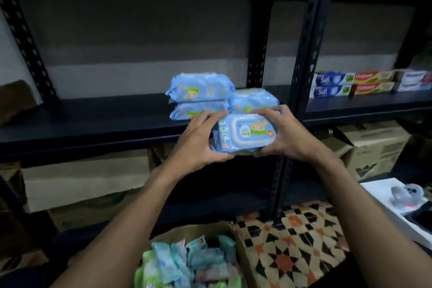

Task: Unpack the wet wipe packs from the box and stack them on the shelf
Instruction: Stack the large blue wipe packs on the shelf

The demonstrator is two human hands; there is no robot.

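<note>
Pack of wipes [247, 133], blue, sits at the middle of the view, held between both hands with its lid facing the camera. Left hand [198, 140] grips the 9 o'clock end, fingers curled over the top edge and thumb under the bottom edge. Right hand [280, 135] grips the 3 o'clock end in the same manner. Held pack is in front of the front edge of the dark shelf [93, 121]; whether it touches the shelf cannot be told.

On the shelf, at 11 o'clock from the held pack, two blue packs lie stacked, upper pack [199, 90] on lower pack [198, 111]. Single pack [253, 99] lies just beside that stack, at 12 o'clock from the held pack, partly hidden by the right hand's fingers.

Open cardboard box [194, 229] stands at 6 o'clock of the view, between the forearms, holding many loose packs [187, 262], blurred.

Toothpaste cartons [350, 84] sit two layers high in the neighbouring shelf bay at 2 o'clock. Brown cartons [374, 147] stand below that bay at 3 o'clock. Patterned tiles [292, 241] cover the floor at 5 o'clock
</note>
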